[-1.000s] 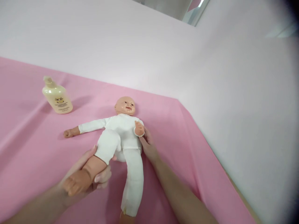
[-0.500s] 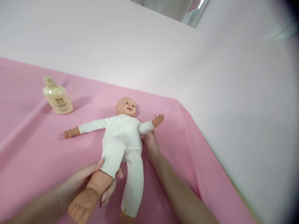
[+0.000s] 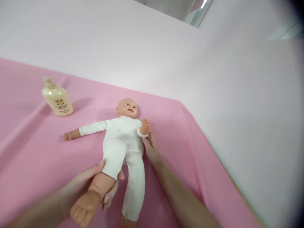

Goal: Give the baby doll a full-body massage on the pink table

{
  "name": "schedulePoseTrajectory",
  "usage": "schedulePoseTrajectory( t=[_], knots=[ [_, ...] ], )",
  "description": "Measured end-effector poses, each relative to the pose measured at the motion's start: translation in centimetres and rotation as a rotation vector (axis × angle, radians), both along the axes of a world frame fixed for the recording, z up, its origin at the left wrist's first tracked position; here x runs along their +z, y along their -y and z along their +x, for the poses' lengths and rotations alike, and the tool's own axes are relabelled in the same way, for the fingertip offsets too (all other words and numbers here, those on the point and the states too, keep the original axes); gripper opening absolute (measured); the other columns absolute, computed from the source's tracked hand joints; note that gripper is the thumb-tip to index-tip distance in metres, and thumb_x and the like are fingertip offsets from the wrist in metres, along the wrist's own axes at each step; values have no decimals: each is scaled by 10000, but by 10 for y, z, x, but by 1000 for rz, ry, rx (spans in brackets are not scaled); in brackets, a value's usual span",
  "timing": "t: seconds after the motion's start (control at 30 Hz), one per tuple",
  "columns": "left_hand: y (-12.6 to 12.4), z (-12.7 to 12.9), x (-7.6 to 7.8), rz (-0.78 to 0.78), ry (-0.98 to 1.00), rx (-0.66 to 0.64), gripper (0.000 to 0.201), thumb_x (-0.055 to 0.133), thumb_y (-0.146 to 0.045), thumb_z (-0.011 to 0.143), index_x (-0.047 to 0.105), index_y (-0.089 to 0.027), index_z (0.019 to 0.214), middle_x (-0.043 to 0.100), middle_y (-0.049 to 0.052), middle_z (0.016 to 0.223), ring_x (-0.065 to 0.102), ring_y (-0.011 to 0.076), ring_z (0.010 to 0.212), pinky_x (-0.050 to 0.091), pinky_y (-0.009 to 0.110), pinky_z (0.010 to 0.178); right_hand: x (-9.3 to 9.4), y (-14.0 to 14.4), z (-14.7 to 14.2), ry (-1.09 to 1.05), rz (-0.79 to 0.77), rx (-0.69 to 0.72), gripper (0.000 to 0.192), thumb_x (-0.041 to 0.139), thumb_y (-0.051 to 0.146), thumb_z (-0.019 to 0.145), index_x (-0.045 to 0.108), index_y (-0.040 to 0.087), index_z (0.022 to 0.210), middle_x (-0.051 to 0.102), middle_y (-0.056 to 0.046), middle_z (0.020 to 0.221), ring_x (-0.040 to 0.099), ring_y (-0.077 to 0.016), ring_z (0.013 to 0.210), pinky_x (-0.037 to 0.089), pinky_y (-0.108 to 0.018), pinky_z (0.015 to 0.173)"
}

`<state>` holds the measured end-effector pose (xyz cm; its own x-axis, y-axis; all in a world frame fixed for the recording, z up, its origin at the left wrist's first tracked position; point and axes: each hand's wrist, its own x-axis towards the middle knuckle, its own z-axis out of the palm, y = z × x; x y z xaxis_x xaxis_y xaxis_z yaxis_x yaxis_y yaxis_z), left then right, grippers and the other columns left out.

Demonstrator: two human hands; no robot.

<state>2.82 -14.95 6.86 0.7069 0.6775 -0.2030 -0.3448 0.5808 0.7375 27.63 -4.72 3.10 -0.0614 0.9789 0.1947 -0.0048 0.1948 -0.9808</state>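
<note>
A baby doll [image 3: 124,134] with a white cloth body lies on its back on a pink sheet [image 3: 30,164], head away from me. My left hand [image 3: 99,177] is wrapped round the doll's leg on the left, just above the bare lower part, and holds it raised. The doll's other leg rests straight on the sheet. At the doll's right side in my view, my right hand [image 3: 151,147] grips its bent arm, thumb in front and fingers behind it. The doll's hand there points up. Its other arm is stretched out to the left.
A pale yellow pump bottle [image 3: 59,101] with a cow picture on its label stands on the sheet at the left. Behind and to the right rises a white wall [image 3: 95,41], with a window [image 3: 175,11] at the top. The sheet's edge runs along the wall.
My right hand has lifted the doll's arm from pointing outward to bent upward, nearer its chest. My left hand stays round the leg.
</note>
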Motion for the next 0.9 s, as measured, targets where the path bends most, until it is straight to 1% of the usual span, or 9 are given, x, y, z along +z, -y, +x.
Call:
schedulePoseTrajectory(
  t=[0.13, 0.3, 0.4, 0.43, 0.5, 0.57, 0.67, 0.77, 0.9],
  knots=[
    [4, 8, 1, -9, 141, -110, 674, 414, -741, 892, 691, -157, 1080, 543, 9, 588, 528, 154, 519, 474, 298, 600, -9, -8, 1, -163, -110, -149, 172, 615, 419, 881, 615, 291, 996, 616, 43, 743, 611, -168, 758, 521, -326, 812],
    [7, 14, -13, 14, 237, -130, 639, 385, -675, 950, 664, -131, 1133, 573, 12, 595, 504, 125, 514, 469, 263, 613, -14, -22, 2, -384, -195, -213, 234, 639, 440, 823, 545, 283, 969, 621, 50, 766, 578, -155, 619, 524, -340, 696],
    [3, 13, -25, -3, 295, -220, 710, 438, -791, 858, 661, -173, 1125, 603, 10, 593, 530, 142, 504, 478, 274, 580, -15, -21, 3, -350, -189, -211, 224, 615, 445, 843, 544, 285, 983, 630, 39, 792, 588, -162, 622, 537, -363, 716],
    [2, 11, -27, -11, 308, -249, 732, 460, -823, 820, 671, -180, 1101, 601, 7, 575, 538, 148, 500, 486, 285, 585, -14, -18, 3, -300, -172, -203, 207, 598, 445, 864, 554, 287, 990, 629, 34, 791, 599, -169, 647, 542, -372, 745],
    [0, 7, -26, -54, 211, -144, 732, 379, -797, 872, 684, -172, 1100, 577, 1, 579, 539, 146, 514, 493, 305, 623, -10, -10, 3, -140, -101, -164, 192, 558, 438, 911, 584, 291, 1032, 651, 12, 844, 640, -190, 774, 544, -392, 848],
    [-2, 2, -20, -60, 118, -72, 720, 270, -724, 944, 695, -162, 1091, 547, 0, 590, 537, 152, 518, 481, 320, 615, -4, 0, 3, 54, 25, -68, 266, 551, 397, 939, 595, 300, 1183, 678, -33, 1106, 640, -220, 1067, 500, -418, 1010],
    [-4, -1, -12, -54, 79, -59, 694, 312, -717, 935, 695, -151, 1059, 532, 5, 609, 544, 173, 541, 475, 331, 589, 3, 10, 4, 270, 238, 114, 435, 567, 299, 938, 519, 306, 1371, 508, -58, 1466, 444, -242, 1409, 351, -442, 1198],
    [-4, 3, -9, -71, 117, -51, 673, 408, -757, 885, 691, -163, 1029, 538, 9, 620, 536, 161, 560, 492, 320, 621, 5, 10, 5, 342, 301, 148, 464, 539, 269, 954, 483, 314, 1413, 448, -57, 1522, 378, -237, 1467, 299, -439, 1239],
    [1, 8, -7, -88, 150, -91, 649, 428, -724, 904, 681, -149, 1067, 572, 37, 677, 550, 165, 591, 491, 319, 640, 2, 4, 4, 301, 213, 120, 456, 533, 308, 961, 470, 317, 1412, 460, -50, 1517, 398, -232, 1450, 319, -437, 1229]
  ],
)
